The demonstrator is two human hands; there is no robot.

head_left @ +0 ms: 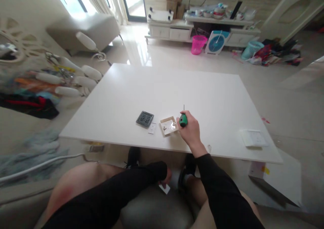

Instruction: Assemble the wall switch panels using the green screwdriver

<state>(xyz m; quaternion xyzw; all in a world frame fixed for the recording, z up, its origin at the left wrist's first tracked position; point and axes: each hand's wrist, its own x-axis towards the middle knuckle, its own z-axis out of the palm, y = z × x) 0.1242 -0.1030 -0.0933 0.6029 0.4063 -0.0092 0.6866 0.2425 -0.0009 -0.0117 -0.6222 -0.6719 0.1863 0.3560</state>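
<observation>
My right hand (190, 131) rests on the white table (215, 94), fingers wrapped round a green-handled screwdriver (183, 119) whose thin shaft points away from me. Just left of it lies a square beige frame (168, 125), then a small white piece (152, 128) and a dark grey socket module (144, 119). My left hand (167, 180) is down below the table edge between my knees, mostly hidden by the black sleeve, with a small white piece (165, 188) at its fingertips.
A white switch plate (253, 137) lies near the table's right front corner. A sofa with clutter is to the left. Far across the floor stand a TV cabinet (172, 31), a pink basket (198, 44), a blue fan (216, 42) and a teal basket (251, 49).
</observation>
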